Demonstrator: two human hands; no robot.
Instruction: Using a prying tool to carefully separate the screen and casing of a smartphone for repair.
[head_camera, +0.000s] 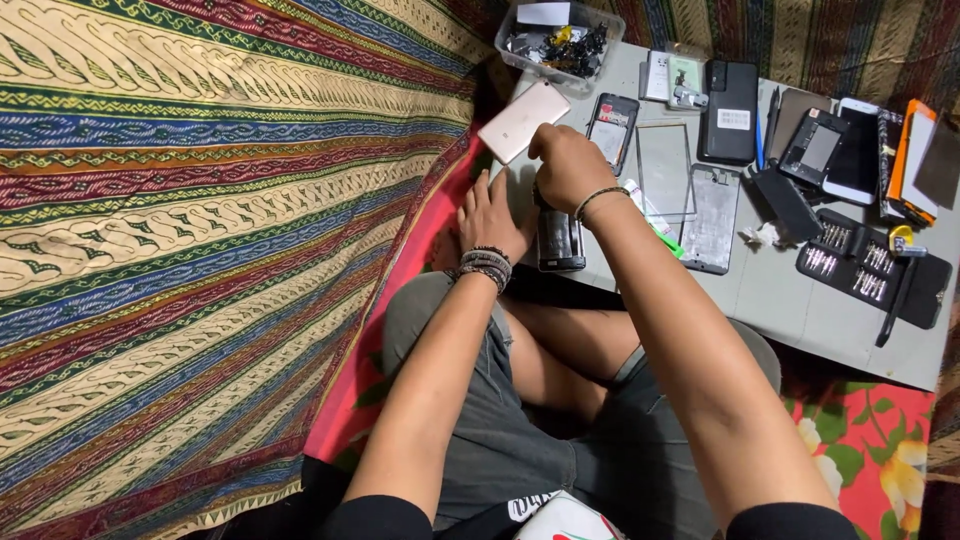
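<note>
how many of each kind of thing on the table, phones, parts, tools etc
Counting what shows clearly:
phones and opened phone bodies: 6, one opened phone under the right hand, left hand beside it
glass screen panel: 1
clear parts tub: 1
black tool case: 1
Total: 9

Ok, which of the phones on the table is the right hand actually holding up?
The pale pink-gold phone, tilted off the table in the right hand; the other phones lie flat.
</note>
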